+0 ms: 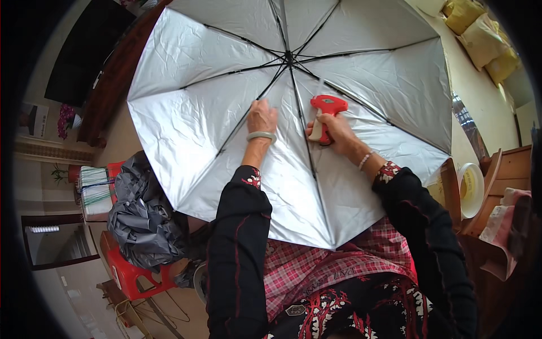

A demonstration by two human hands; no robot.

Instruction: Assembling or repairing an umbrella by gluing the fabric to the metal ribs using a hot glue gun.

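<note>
An opened umbrella (361,90) spreads before me, its silver inside facing up and its thin black ribs running out from a dark hub (288,57). In my right hand (337,131) is a red and white tagging gun (326,116), pistol-shaped, with its thin pale needle pointing away from me over the silver cloth. My left hand (262,118) is closed over a rib (237,129) left of the middle. Its fingertips are hidden and slightly blurred, so what they pinch does not show.
Crumpled dark grey fabric (144,220) lies at the left, over a red plastic stool (127,275). A white-rimmed tub (470,190) and a wooden chair (505,175) stand at the right. Yellow cushions (483,37) are at the far right, with a dark screen (84,51) far left.
</note>
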